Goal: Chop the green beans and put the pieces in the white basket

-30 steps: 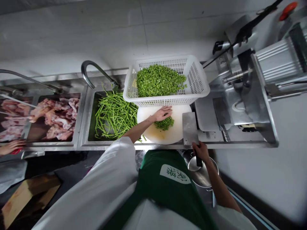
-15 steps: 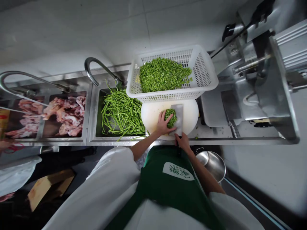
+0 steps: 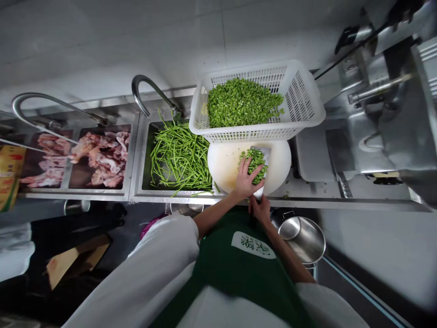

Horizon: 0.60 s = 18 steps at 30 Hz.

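A pile of chopped green beans lies on the flat blade of a cleaver above a round white cutting board. My left hand lies with fingers spread against the left side of that pile, holding it on the blade. My right hand is closed round the cleaver's handle at the board's near edge. Right behind the board stands a white plastic basket holding chopped green beans.
Whole long green beans fill the sink left of the board, under a curved tap. Raw meat lies in the sinks farther left. A metal pot sits below the counter edge. A steel slicing machine stands at right.
My right hand brought the cleaver from the right of the board under the chopped pile. My left hand went from resting on the pile to pressing it onto the blade, which now sits raised.
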Available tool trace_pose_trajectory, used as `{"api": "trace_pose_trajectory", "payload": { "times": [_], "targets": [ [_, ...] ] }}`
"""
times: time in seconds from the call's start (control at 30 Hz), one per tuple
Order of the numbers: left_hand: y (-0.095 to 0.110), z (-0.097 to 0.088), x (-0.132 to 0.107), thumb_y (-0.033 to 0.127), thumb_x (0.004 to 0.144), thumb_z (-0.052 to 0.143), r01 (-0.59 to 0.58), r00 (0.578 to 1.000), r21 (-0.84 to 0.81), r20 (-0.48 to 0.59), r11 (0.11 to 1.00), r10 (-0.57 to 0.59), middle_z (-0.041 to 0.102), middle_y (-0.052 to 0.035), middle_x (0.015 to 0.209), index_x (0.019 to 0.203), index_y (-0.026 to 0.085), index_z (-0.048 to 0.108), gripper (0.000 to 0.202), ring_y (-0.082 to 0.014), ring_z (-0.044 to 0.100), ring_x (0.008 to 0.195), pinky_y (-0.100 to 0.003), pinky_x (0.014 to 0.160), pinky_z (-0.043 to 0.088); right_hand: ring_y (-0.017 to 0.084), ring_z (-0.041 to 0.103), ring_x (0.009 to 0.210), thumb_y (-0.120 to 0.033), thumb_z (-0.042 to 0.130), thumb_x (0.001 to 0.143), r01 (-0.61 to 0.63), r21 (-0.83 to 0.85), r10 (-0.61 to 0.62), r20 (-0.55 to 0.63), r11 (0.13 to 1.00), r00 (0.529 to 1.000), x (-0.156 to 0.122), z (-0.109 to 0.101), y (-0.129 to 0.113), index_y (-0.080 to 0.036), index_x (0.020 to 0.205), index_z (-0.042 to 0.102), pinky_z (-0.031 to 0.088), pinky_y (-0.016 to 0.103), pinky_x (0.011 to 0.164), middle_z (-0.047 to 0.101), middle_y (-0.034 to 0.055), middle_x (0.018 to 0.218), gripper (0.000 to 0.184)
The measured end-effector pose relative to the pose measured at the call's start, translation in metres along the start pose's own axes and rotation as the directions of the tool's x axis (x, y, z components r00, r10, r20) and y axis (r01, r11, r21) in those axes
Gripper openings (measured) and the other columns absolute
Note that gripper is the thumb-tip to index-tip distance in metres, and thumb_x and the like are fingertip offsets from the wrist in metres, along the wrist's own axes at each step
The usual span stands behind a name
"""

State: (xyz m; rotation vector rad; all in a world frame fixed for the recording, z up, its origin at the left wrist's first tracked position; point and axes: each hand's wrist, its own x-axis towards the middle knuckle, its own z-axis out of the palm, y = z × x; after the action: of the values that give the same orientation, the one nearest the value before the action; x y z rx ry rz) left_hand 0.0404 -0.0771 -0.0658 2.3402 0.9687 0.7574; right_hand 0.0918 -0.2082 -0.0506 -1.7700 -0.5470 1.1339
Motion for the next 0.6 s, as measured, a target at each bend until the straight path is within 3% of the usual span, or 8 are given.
{"api": "trace_pose_trajectory", "payload": {
  "times": [0.17, 0.27, 0.37, 0.47, 0.53, 0.6],
  "targets": [
    [0.04, -0.057, 0.035, 0.046, 0.094, 0.065, -0.123, 0.99, 0.007, -0.074, 0.992, 0.123, 0.015, -0.0029, 0.172, 0.144, 0.033, 0.057, 0.052, -0.0362, 0.01, 0.161, -0.06, 0.127, 0.029, 0.013, 0.05, 0.036, -0.062, 0.064, 0.087, 0.105, 0.078, -0.103, -0.031, 0.991, 0.994, -0.022, -0.005, -0.056, -0.026, 0.076, 0.047, 0.042, 0.026, 0.039, 0.054, -0.0052, 0.045, 0.041],
    [0.039, -0.09, 0.083, 0.055, 0.096, 0.06, -0.176, 0.976, 0.005, -0.128, 0.984, 0.175, 0.018, -0.0039, 0.171, 0.147, 0.033, 0.054, 0.056, -0.0355, 0.012, 0.161, -0.062, 0.128, 0.025, 0.013, 0.053, 0.036, -0.062, 0.068, 0.086, 0.154, 0.2, -0.155, -0.012, 0.968, 0.988, -0.004, 0.003, -0.111, -0.025, 0.08, 0.047, 0.041, 0.023, 0.035, 0.055, -0.0075, 0.049, 0.043],
    [0.009, -0.103, 0.152, 0.069, 0.092, 0.058, -0.176, 0.973, -0.027, -0.16, 0.984, 0.169, 0.025, -0.0076, 0.168, 0.149, 0.032, 0.052, 0.068, -0.0368, 0.017, 0.159, -0.064, 0.128, 0.022, 0.011, 0.052, 0.034, -0.059, 0.074, 0.082, 0.181, 0.293, -0.198, 0.032, 0.939, 0.98, 0.043, 0.017, -0.172, -0.025, 0.081, 0.043, 0.039, 0.02, 0.031, 0.054, -0.01, 0.051, 0.047],
    [-0.034, -0.095, 0.227, 0.073, 0.095, 0.05, -0.145, 0.968, -0.065, -0.214, 0.987, 0.128, 0.033, -0.0115, 0.164, 0.146, 0.028, 0.054, 0.068, -0.0346, 0.023, 0.157, -0.062, 0.127, 0.022, 0.008, 0.049, 0.033, -0.052, 0.072, 0.087, 0.208, 0.317, -0.228, 0.027, 0.925, 0.973, 0.092, 0.021, -0.213, -0.025, 0.081, 0.041, 0.041, 0.017, 0.034, 0.052, -0.0113, 0.049, 0.042],
    [-0.062, -0.09, 0.266, 0.073, 0.097, 0.044, -0.106, 0.967, -0.061, -0.239, 0.992, 0.089, 0.036, -0.0157, 0.161, 0.142, 0.022, 0.056, 0.07, -0.0364, 0.024, 0.157, -0.067, 0.125, 0.02, 0.006, 0.048, 0.032, -0.05, 0.066, 0.092, 0.197, 0.289, -0.214, 0.029, 0.937, 0.976, 0.104, 0.013, -0.219, -0.025, 0.082, 0.042, 0.041, 0.016, 0.036, 0.05, -0.0116, 0.048, 0.036],
    [-0.084, -0.092, 0.286, 0.073, 0.097, 0.045, -0.046, 0.966, -0.039, -0.256, 0.998, 0.035, 0.042, -0.02, 0.156, 0.136, 0.016, 0.059, 0.07, -0.0392, 0.028, 0.155, -0.071, 0.123, 0.021, 0.006, 0.048, 0.032, -0.051, 0.066, 0.091, 0.185, 0.242, -0.196, 0.021, 0.953, 0.98, 0.095, -0.005, -0.206, -0.024, 0.082, 0.044, 0.041, 0.016, 0.035, 0.05, -0.0107, 0.048, 0.036]
  ]
}}
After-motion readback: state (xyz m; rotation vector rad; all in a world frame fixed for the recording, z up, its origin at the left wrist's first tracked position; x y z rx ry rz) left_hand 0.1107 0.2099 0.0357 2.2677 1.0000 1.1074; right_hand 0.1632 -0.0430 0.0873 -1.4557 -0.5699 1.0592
